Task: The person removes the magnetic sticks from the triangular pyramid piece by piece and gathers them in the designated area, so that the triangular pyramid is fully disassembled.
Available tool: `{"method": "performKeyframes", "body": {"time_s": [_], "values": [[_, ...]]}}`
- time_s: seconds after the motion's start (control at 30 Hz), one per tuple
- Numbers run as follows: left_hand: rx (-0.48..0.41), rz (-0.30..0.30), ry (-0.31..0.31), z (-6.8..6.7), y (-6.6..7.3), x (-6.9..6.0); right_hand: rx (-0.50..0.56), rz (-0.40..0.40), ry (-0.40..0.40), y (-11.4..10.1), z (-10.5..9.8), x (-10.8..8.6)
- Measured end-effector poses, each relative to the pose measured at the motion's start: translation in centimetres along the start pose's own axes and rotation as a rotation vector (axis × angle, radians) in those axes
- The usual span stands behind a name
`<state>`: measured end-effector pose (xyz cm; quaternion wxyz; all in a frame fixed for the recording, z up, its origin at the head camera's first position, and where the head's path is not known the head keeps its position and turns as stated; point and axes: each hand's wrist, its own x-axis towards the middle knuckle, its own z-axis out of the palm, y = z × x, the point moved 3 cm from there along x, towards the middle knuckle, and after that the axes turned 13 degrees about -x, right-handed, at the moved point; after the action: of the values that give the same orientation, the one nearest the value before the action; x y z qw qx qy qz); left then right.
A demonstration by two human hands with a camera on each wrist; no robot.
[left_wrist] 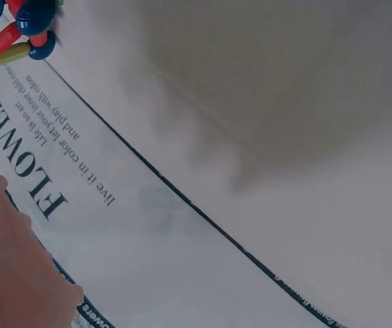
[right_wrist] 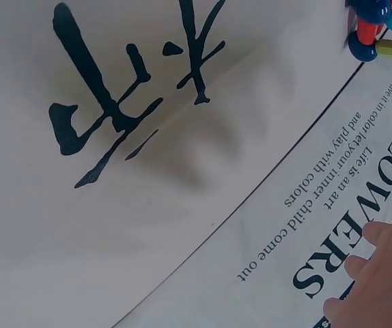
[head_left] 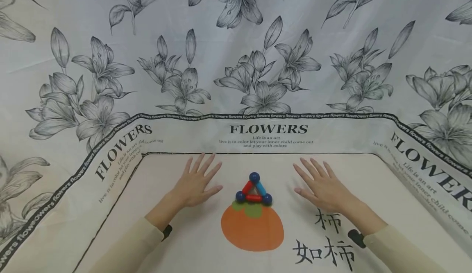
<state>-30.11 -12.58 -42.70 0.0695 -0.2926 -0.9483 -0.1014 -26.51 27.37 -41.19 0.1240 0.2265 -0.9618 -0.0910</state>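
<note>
a triangular toy frame (head_left: 253, 198) of glossy dark blue balls and smooth red and light blue rods, plastic by the look of it, sits on a white tablecloth (head_left: 166, 244), midway between the hands and at the leafy top of a flat orange persimmon print (head_left: 252, 228). from above, 3 balls mark its corners; the wrist views show more below, including a yellowish rod (left_wrist: 10, 54), so it has some depth.

i'd judge it light and its parts stiff, with a slightly slippery sheen. the pieces themselves should survive a knock; the joints look like the weak spot, perhaps only magnetic, so a twist or an uneven pull could break the frame apart. the best hold is probably low on the 2 near corner balls, 1 hand per side, with gentle, equal pressure; for a single hand, pinching the near red rod could work, but the far ball (head_left: 254, 177) might sag.

the left hand (head_left: 197, 185) is released, its fingers straight and fanned, gripping nothing, to the left of the frame and apart from it. the right hand (head_left: 321, 185) mirrors it on the other side, fingers spread wide and holding nothing. whether either palm touches the cloth, i cannot tell.
</note>
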Motion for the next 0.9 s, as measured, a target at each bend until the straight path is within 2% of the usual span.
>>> {"method": "performKeyframes", "body": {"time_s": [0.4,0.67,0.9], "values": [[-0.019,-0.017,-0.013,0.9,1.2,1.1,0.004,-0.030,-0.007,-1.0,0.3,0.9],[-0.059,-0.007,-0.021,1.6,2.2,2.2,0.001,-0.053,0.034,-1.5,0.0,1.7],[-0.062,0.010,-0.041,2.4,2.8,2.4,-0.006,-0.067,-0.004,-2.4,0.8,1.8]]}}
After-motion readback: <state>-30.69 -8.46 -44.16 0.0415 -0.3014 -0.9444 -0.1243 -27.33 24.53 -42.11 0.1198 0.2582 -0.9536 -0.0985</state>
